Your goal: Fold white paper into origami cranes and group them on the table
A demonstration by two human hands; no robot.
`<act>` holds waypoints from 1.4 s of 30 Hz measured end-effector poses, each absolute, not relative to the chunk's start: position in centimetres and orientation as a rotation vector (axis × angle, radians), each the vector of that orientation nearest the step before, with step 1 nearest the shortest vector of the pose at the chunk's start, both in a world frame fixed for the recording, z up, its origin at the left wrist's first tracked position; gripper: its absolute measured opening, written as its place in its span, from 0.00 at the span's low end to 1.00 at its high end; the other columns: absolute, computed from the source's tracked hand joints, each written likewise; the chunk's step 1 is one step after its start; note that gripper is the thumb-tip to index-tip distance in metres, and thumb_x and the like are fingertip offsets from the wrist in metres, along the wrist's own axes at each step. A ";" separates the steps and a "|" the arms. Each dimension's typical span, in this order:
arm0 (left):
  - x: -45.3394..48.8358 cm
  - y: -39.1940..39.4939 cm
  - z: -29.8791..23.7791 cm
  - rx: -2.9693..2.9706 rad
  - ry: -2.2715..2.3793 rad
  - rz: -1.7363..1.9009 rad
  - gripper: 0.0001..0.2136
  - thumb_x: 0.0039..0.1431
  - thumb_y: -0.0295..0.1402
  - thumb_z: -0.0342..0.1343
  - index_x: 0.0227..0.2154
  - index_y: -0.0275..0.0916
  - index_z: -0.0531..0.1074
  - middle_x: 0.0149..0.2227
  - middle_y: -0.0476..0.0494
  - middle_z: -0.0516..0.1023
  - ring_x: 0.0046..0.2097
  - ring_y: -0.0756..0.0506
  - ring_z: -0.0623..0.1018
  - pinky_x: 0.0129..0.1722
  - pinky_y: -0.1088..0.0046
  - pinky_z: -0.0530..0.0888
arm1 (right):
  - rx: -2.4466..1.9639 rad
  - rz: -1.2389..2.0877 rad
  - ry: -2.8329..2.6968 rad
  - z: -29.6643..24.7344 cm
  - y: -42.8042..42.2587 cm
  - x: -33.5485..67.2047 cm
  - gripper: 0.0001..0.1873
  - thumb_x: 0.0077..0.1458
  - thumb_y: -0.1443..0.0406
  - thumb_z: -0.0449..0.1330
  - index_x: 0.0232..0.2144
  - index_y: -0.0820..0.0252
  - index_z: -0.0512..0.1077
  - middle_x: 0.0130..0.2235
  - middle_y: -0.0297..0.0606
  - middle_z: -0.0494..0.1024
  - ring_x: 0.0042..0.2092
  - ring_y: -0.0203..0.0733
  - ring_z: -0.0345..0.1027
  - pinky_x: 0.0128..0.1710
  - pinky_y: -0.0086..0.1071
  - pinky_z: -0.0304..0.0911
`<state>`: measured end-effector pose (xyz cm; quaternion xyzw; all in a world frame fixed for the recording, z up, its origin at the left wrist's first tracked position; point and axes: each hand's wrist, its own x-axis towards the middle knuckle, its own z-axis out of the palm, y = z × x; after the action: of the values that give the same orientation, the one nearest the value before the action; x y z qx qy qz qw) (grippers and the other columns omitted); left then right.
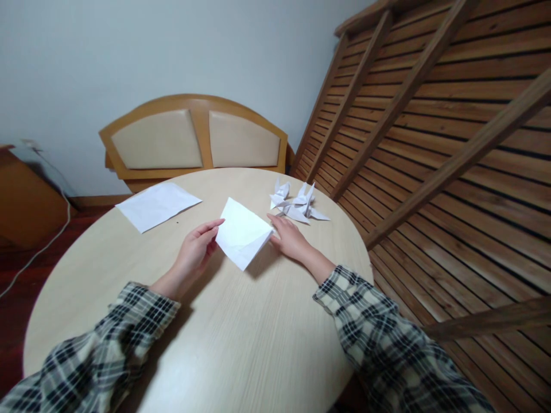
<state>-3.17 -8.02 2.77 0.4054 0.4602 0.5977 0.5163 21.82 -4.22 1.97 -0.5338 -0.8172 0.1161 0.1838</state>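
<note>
A folded square of white paper (241, 232) is held above the table, one corner pointing toward me. My left hand (198, 246) pinches its left corner between thumb and fingers. At the opposite corner, my right hand (290, 237) grips the paper with thumb and fingertips; part of that grip is hidden. Just beyond my right hand lie several folded white paper cranes (301, 203), bunched together. Flat white paper sheets (158, 205) rest on the table to the far left of my left hand.
The round wooden table (224, 355) carries everything. A headboard with cream panels (196, 103) stands against the wall behind it. Wooden slats (430, 160) lean close along the right side. A white cable (47, 244) runs down to the floor at left.
</note>
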 end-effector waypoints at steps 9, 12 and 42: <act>-3.7 -7.8 1.9 1.165 1.216 1.385 0.14 0.52 0.33 0.63 0.42 0.36 0.81 0.35 0.40 0.81 0.33 0.47 0.76 0.32 0.69 0.73 | -1.288 0.416 -2.289 2.0 -4.5 21.5 0.55 0.57 0.64 0.62 0.73 0.53 0.29 0.73 0.48 0.48 0.70 0.50 0.52 0.66 0.46 0.54; -3.9 -7.6 1.6 1.213 1.245 1.403 0.14 0.54 0.34 0.62 0.42 0.35 0.81 0.40 0.38 0.82 0.36 0.45 0.77 0.36 0.67 0.75 | -1.308 0.408 -2.319 2.3 -4.8 21.5 0.54 0.56 0.65 0.62 0.73 0.49 0.33 0.74 0.46 0.46 0.70 0.52 0.51 0.67 0.50 0.52; -5.7 -6.7 0.0 2.585 1.419 0.707 0.17 0.67 0.38 0.50 0.51 0.36 0.77 0.58 0.33 0.75 0.60 0.36 0.71 0.61 0.52 0.67 | -0.905 0.519 -2.662 1.7 -3.3 22.8 0.21 0.54 0.74 0.62 0.45 0.46 0.82 0.57 0.35 0.78 0.66 0.52 0.61 0.65 0.53 0.53</act>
<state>-5.73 -6.70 0.02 0.8512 0.4673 0.2327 0.0545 22.76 -3.28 1.70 -0.3135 -0.9217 0.1798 0.1407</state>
